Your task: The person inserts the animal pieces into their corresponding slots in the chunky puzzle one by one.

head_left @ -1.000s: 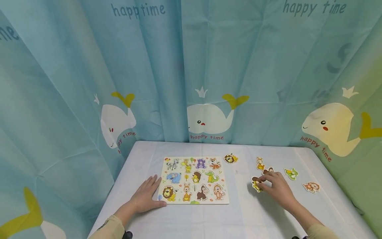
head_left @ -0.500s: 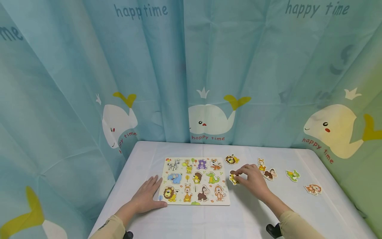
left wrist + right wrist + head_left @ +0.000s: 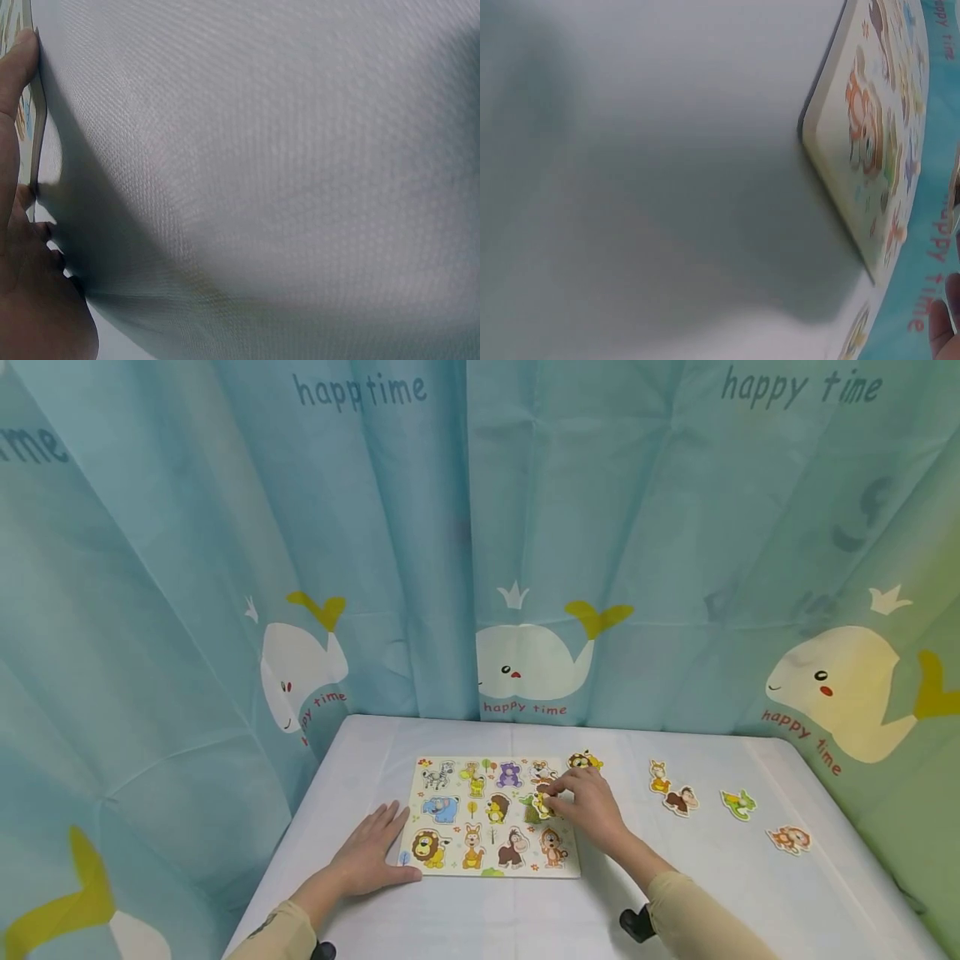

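A white animal puzzle board lies flat on the table, printed with colourful animals. My left hand rests at its left edge, fingers extended and thumb at the near corner; the left wrist view shows that thumb touching the board's side. Between thumb and fingers my right hand pinches a hedgehog puzzle piece, above the board's right side, partly covering the printed crocodile. The printed hedgehog is visible left of it. In the right wrist view only a few right fingertips show.
A lion piece lies beyond the board's right edge, partly behind my right hand. Farther right are a kangaroo piece, a brown animal piece, a green crocodile piece and a monkey piece. A curtain hangs behind the table.
My right hand has carried the hedgehog piece leftward from beside the loose pieces to over the board. The left hand stays at the board's edge.
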The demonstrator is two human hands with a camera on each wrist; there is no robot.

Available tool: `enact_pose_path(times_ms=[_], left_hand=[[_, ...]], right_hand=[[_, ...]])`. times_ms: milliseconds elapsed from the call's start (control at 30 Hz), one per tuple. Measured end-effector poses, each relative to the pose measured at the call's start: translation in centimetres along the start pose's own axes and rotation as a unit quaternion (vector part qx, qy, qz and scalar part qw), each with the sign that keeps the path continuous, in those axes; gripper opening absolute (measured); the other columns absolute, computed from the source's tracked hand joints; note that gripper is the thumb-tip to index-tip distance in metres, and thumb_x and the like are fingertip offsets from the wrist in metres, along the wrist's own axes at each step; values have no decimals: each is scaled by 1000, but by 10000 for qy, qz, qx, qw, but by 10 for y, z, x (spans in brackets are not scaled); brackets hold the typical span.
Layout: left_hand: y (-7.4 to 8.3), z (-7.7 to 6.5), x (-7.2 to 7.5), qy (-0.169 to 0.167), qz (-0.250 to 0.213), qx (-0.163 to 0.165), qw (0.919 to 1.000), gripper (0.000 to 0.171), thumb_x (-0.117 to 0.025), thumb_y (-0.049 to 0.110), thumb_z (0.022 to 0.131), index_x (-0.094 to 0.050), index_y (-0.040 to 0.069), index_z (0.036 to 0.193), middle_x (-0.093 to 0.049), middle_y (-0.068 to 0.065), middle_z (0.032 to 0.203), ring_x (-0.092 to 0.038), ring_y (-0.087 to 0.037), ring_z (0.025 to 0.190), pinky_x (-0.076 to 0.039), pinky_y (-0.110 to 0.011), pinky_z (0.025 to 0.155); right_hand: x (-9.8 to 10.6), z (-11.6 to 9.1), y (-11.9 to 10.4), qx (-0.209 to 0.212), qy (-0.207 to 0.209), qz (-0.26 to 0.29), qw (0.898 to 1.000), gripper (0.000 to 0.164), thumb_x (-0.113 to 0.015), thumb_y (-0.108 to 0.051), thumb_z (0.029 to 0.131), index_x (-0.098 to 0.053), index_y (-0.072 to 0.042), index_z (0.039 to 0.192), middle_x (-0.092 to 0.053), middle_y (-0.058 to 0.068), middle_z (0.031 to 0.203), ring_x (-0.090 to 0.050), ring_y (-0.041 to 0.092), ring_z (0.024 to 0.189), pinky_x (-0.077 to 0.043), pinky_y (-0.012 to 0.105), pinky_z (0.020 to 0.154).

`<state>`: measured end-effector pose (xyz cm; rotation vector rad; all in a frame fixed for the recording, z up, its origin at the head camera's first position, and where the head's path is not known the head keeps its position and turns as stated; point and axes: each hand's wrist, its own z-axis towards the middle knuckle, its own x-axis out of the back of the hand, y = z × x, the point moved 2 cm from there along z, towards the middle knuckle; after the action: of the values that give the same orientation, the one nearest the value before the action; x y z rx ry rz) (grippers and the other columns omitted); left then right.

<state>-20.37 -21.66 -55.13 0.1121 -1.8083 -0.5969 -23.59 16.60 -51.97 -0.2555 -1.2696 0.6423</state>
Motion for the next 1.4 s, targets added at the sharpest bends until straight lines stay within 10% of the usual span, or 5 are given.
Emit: enact_pose_path(times_ms=[1400], left_hand=[[2, -1, 2, 5, -42, 22, 10000, 113, -76, 70, 77, -32, 9, 161, -22, -15, 168, -14, -38, 155, -16, -58, 124]], right_hand=[[-54, 22, -44, 52, -349, -191, 9992, 12, -83, -31, 86, -75, -24, 81, -63, -8, 91, -55, 19, 97, -48, 42, 88]])
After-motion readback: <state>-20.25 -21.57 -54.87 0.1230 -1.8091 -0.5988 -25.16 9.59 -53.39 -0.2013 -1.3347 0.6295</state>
